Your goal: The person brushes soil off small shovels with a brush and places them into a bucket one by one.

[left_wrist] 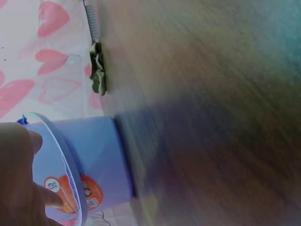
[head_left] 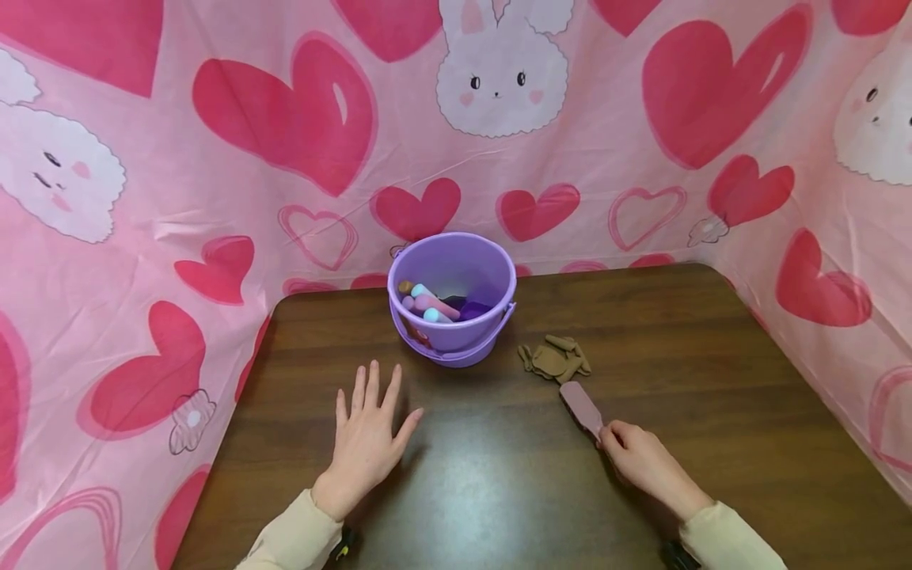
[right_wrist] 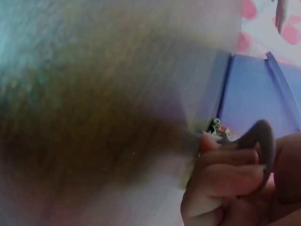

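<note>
My right hand [head_left: 637, 459] grips a pink brush [head_left: 583, 406] by its handle. The handle's curved dark end [right_wrist: 265, 136] loops out past the fingers in the right wrist view, and a row of bristles shows in the left wrist view. Just beyond the brush head lies a small heap of tan, clay-like pieces [head_left: 552, 360], some flat and some rolled. My left hand [head_left: 366, 435] is spread over the table's left half, fingers straight and holding nothing. A purple bucket [head_left: 456, 352] stands ahead of its fingertips.
Pastel rods [head_left: 436, 302] and a dark purple item [head_left: 473, 309] lie inside the bucket, whose handle [head_left: 466, 353] hangs down in front. The brown wooden table [head_left: 470, 483] is bordered by a pink heart-patterned cloth [head_left: 399, 150] at the back and sides.
</note>
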A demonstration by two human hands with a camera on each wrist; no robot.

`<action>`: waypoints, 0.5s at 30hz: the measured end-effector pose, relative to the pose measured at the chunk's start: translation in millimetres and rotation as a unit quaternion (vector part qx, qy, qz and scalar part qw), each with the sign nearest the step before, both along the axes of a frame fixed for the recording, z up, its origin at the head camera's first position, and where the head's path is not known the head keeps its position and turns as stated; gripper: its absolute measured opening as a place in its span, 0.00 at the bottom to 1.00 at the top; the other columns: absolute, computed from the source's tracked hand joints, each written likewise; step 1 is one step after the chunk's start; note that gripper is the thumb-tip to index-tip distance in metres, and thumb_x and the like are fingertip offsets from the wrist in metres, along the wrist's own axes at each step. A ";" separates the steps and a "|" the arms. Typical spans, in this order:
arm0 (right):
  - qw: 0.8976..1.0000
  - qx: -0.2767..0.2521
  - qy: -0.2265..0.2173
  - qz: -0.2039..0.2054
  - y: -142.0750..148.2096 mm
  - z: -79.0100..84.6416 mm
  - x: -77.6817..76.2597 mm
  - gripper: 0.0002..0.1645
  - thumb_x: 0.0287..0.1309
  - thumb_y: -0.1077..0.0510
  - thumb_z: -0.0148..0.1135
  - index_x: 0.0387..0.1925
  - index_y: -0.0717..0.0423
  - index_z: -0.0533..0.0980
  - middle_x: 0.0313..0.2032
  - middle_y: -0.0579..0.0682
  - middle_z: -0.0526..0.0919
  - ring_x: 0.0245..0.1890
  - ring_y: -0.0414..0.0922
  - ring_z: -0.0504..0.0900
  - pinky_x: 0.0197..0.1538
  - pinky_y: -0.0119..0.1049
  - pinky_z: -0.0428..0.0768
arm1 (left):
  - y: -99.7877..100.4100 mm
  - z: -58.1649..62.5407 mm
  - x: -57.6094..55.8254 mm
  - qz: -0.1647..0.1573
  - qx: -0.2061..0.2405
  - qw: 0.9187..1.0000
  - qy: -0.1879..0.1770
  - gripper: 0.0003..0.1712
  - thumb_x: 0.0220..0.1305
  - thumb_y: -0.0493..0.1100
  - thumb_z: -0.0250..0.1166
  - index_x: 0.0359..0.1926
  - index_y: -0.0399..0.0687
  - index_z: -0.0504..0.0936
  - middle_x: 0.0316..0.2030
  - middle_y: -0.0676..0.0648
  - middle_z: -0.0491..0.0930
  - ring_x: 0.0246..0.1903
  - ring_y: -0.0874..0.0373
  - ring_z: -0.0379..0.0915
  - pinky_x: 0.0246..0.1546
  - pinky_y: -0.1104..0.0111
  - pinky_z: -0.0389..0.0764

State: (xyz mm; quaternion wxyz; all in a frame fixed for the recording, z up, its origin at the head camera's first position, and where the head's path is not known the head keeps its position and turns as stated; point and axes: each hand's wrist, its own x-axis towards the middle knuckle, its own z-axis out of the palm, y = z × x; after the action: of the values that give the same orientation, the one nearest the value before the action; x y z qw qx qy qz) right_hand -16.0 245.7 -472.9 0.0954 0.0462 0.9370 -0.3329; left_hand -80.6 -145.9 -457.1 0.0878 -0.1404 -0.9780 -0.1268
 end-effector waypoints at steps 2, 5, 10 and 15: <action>1.000 0.003 -0.008 0.008 -0.8 0.2 0.9 0.13 0.66 0.55 0.48 0.27 0.54 0.71 0.16 0.46 0.69 0.15 0.41 0.68 0.21 0.34 0.67 | 0.1 0.2 0.9 -0.001 0.001 1.000 -0.002 0.44 0.60 0.71 0.49 0.71 0.58 0.54 0.72 0.40 0.44 0.71 0.43 0.33 0.61 0.37 0.40; 1.000 0.006 -0.017 0.019 -2.2 0.4 1.6 0.11 0.66 0.56 0.49 0.28 0.53 0.70 0.16 0.46 0.69 0.14 0.41 0.69 0.20 0.34 0.68 | 0.1 0.0 1.5 -0.002 0.002 1.000 -0.004 0.44 0.60 0.71 0.50 0.71 0.58 0.54 0.72 0.40 0.44 0.71 0.42 0.33 0.61 0.37 0.41; 0.998 -0.014 -0.050 0.025 -5.3 2.2 4.0 0.09 0.64 0.57 0.49 0.27 0.53 0.69 0.15 0.47 0.69 0.11 0.43 0.69 0.17 0.35 0.70 | 1.0 -1.5 2.6 -0.002 -0.006 1.000 -0.006 0.43 0.60 0.69 0.51 0.71 0.59 0.54 0.71 0.39 0.45 0.71 0.41 0.35 0.60 0.37 0.42; 0.997 -0.016 -0.073 0.022 -8.5 4.6 6.4 0.09 0.64 0.57 0.50 0.27 0.53 0.70 0.16 0.48 0.70 0.11 0.43 0.70 0.16 0.36 0.70 | 1.1 -2.7 3.2 -0.002 -0.002 1.000 -0.007 0.43 0.59 0.67 0.55 0.70 0.57 0.57 0.71 0.38 0.47 0.70 0.39 0.37 0.60 0.36 0.43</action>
State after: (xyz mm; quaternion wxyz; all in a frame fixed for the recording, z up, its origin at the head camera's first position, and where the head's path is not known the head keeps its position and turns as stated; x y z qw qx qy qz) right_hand -9.6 237.2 -468.3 0.1717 0.0483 0.9227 -0.3418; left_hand -77.5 -144.9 -459.9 0.0801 -0.1415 -0.9786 -0.1260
